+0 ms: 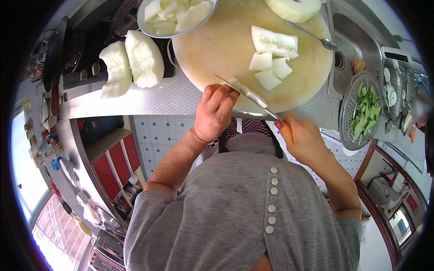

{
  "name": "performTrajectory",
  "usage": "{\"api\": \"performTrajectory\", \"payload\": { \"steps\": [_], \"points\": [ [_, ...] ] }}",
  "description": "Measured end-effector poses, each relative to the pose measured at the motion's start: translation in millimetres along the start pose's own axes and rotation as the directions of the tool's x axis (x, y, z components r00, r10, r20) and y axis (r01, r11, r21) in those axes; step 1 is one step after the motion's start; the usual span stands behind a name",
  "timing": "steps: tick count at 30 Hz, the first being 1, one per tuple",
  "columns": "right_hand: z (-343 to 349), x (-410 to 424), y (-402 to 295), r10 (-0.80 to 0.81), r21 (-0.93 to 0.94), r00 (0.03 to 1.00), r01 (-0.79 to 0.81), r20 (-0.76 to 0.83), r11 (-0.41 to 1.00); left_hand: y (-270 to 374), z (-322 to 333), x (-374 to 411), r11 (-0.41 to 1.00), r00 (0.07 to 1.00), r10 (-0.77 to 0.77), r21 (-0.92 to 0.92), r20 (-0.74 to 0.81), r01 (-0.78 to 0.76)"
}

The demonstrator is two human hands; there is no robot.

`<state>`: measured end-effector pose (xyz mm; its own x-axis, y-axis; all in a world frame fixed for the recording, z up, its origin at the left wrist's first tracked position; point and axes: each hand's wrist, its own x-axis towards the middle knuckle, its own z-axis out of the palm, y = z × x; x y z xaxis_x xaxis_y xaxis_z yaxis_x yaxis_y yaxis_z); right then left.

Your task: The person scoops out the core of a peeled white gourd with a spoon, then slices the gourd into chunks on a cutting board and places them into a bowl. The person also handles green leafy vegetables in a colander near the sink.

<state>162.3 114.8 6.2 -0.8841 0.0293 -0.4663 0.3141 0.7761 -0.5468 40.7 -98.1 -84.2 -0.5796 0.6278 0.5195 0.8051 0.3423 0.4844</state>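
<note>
My right hand [300,137] grips the handle of a kitchen knife [252,98] near the front edge of a round cutting board [210,50]. The blade slants up and left to my left hand [217,110], whose fingers hold a pale piece of melon, likely winter melon [234,82], against the board beside the blade. Farther up the board, three cut pieces [268,79] lie by a longer seedy wedge [274,41]. A metal spoon [312,37] rests near a large round melon section [295,10] at the board's far right.
A bowl of cut pieces [176,30] stands at the board's far left. Two large melon wedges [144,59] sit left on the counter by the stove. To the right are a steel sink [356,37] and a perforated metal colander [346,111] with green leaves [366,111].
</note>
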Motion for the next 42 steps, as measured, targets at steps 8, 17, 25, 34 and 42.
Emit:
{"api": "performTrajectory", "payload": {
  "steps": [8,17,25,34,42],
  "points": [
    [11,-14,-3,0.073,0.028,0.996,-0.075,0.042,0.997,-3,3,-2,1.0,1.0,-0.002,-0.027,-0.011,0.001],
    [17,-11,-7,0.126,0.024,0.988,-0.129,0.086,0.991,-7,3,-2,0.999,1.0,0.027,-0.042,0.005,-0.027],
    [36,21,-6,0.128,0.114,0.989,-0.136,0.077,0.984,-8,2,-5,0.997,1.0,0.016,-0.076,0.013,-0.015],
    [40,40,10,-0.001,0.341,0.994,0.04,-0.113,0.939,-8,2,-7,1.0,1.0,0.003,-0.027,-0.017,-0.003],
    [12,11,-12,0.046,0.16,0.999,-0.046,0.005,0.986,-13,6,-12,1.0,0.998,0.02,-0.009,-0.064,-0.021]
  ]
}}
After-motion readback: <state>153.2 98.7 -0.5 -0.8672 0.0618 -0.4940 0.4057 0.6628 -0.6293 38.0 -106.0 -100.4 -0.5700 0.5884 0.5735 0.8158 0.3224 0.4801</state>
